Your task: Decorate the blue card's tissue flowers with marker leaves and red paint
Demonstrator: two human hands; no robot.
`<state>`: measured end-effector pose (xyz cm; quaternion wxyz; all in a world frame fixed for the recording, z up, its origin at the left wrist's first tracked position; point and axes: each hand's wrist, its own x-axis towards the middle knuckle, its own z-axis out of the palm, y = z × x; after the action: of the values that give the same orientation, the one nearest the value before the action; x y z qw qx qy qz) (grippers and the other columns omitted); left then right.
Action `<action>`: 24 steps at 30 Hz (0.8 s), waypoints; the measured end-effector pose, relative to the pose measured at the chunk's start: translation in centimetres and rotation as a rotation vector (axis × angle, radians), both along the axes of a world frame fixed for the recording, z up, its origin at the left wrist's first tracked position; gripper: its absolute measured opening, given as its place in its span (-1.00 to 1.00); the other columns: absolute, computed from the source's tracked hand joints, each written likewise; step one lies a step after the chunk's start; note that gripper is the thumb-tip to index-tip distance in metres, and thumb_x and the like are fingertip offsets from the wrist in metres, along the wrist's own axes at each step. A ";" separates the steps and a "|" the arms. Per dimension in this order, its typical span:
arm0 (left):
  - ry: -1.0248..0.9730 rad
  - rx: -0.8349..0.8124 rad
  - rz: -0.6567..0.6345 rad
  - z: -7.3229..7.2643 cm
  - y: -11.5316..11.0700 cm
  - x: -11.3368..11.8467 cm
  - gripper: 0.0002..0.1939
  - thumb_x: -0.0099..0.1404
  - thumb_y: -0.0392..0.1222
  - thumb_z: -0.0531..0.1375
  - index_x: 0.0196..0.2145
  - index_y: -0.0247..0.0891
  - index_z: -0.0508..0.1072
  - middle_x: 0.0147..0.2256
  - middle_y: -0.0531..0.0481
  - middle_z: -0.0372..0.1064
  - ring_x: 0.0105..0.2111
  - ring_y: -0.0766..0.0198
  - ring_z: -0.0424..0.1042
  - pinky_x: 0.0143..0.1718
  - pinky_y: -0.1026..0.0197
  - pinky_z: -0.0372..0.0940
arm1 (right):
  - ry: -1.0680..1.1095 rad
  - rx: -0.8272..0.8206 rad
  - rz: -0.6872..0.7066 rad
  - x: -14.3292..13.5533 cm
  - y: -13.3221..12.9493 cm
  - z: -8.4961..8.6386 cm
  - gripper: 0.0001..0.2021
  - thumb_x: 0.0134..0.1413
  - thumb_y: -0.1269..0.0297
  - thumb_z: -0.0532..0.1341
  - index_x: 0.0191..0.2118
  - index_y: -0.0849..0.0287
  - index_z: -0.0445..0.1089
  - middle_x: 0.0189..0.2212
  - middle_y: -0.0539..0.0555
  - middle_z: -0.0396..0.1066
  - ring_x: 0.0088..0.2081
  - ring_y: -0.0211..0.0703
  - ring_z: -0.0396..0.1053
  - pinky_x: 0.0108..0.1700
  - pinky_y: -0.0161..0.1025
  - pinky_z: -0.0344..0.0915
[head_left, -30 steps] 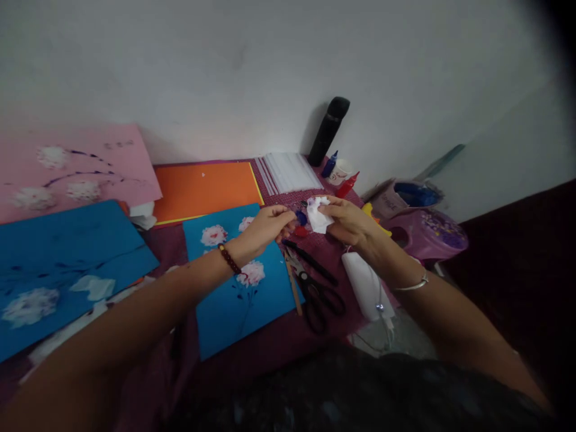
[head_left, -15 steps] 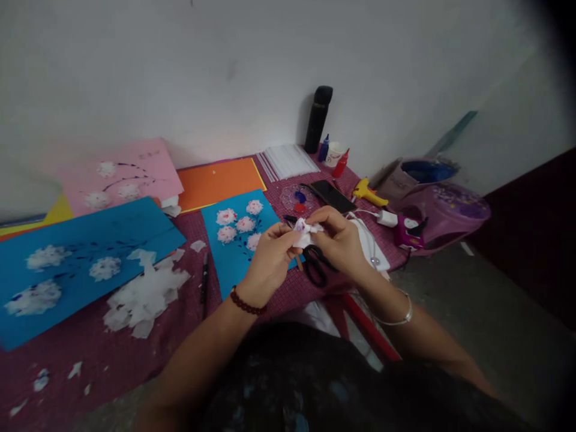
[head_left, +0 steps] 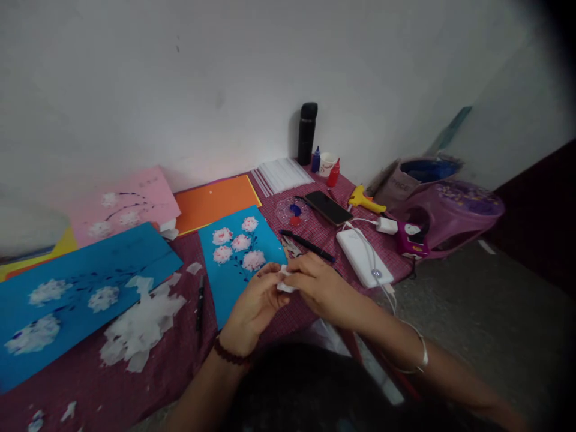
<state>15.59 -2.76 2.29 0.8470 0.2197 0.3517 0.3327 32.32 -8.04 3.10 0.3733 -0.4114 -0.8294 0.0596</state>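
Evidently, white tissue pinched narrowly between my left fingers and right fingers | two-handed, I judge, for control (it looks flimsy) | held over the surface, near the blue card.

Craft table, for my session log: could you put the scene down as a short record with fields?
left hand: on crumpled white tissue
right hand: on the same tissue
nearest artwork: small blue sheet, five pink-and-white flowers
paint: blue blob and red blob on clear plate
bottles: blue bottle, red bottle
glue gun: yellow
phone: dark screen
tissue pile: left side, partly over larger blue sheet
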 end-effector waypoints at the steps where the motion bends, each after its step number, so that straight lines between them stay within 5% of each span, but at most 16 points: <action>1: 0.014 0.013 0.006 0.0 0.0 0.0 -0.66 -0.09 -0.39 0.41 -0.33 -0.29 0.43 -0.47 0.12 0.42 -0.52 0.39 0.42 -0.58 0.40 0.35 | 0.070 -0.070 0.040 0.2 -0.3 0.1 -0.62 0.11 0.65 0.08 -0.02 0.16 0.39 -0.05 0.16 0.38 -0.01 -0.12 0.31 0.02 -0.13 0.34; 4: 0.056 0.117 0.048 0.5 0.0 0.2 -0.64 -0.10 -0.35 0.40 -0.30 -0.27 0.45 -0.42 0.11 0.44 -0.48 0.38 0.43 -0.56 0.39 0.33 | 0.476 -0.316 0.103 0.8 -0.7 -0.2 -0.57 0.17 0.51 0.14 0.15 0.08 0.29 0.06 0.17 0.33 0.11 -0.11 0.31 0.12 -0.09 0.31; 9: 0.270 0.504 0.138 0.9 0.2 1.0 -0.79 -0.01 -0.33 0.32 -0.36 -0.26 0.44 -0.42 0.10 0.39 -0.45 0.39 0.39 -0.44 0.37 0.31 | 1.054 -0.730 0.019 0.3 0.0 -2.3 -0.80 0.21 0.16 0.26 -0.10 0.09 0.39 -0.31 0.01 0.45 -0.31 -0.29 0.43 -0.21 -0.31 0.37; 15: 0.785 1.596 0.354 0.4 -0.4 0.8 -0.78 0.20 -0.47 0.20 -0.28 -0.20 0.51 -0.31 0.00 0.44 -0.27 0.28 0.44 -0.19 0.25 0.37 | 1.331 -0.871 -0.002 -1.1 0.7 -3.0 -0.72 -0.03 0.08 0.42 -0.30 0.16 0.46 -0.43 -0.03 0.47 -0.40 -0.33 0.41 -0.22 -0.33 0.37; 17: 0.823 1.815 0.321 0.5 -0.3 0.5 -0.70 0.22 -0.48 0.21 -0.17 -0.16 0.54 -0.24 -0.07 0.49 -0.22 0.22 0.47 -0.14 0.18 0.40 | 1.402 -0.914 0.049 -1.0 0.6 -2.4 -0.70 -0.05 0.07 0.43 -0.27 0.15 0.49 -0.36 -0.01 0.50 -0.35 -0.31 0.44 -0.16 -0.30 0.40; 19: 0.805 1.817 0.182 0.5 -0.1 0.2 -0.64 0.22 -0.46 0.24 -0.10 -0.10 0.56 -0.18 -0.12 0.52 -0.15 0.15 0.49 -0.06 0.11 0.40 | 1.426 -0.942 0.092 -0.5 0.4 -1.7 -0.69 -0.07 0.08 0.44 -0.23 0.14 0.50 -0.33 0.01 0.51 -0.32 -0.29 0.45 -0.13 -0.28 0.41; 24: 0.638 1.419 -0.188 0.6 1.6 0.4 -0.65 0.17 -0.39 0.33 -0.10 -0.07 0.61 -0.09 -0.20 0.54 -0.04 0.02 0.49 0.14 -0.04 0.30 | 1.301 -0.965 0.018 1.6 0.9 -1.1 -0.73 -0.05 0.11 0.43 -0.29 0.15 0.46 -0.44 -0.03 0.46 -0.44 -0.33 0.37 -0.32 -0.35 0.34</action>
<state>16.02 -1.17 2.91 0.3866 0.8224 0.2613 0.3255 33.95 -7.11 1.99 0.5617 -0.4033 -0.3324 0.6414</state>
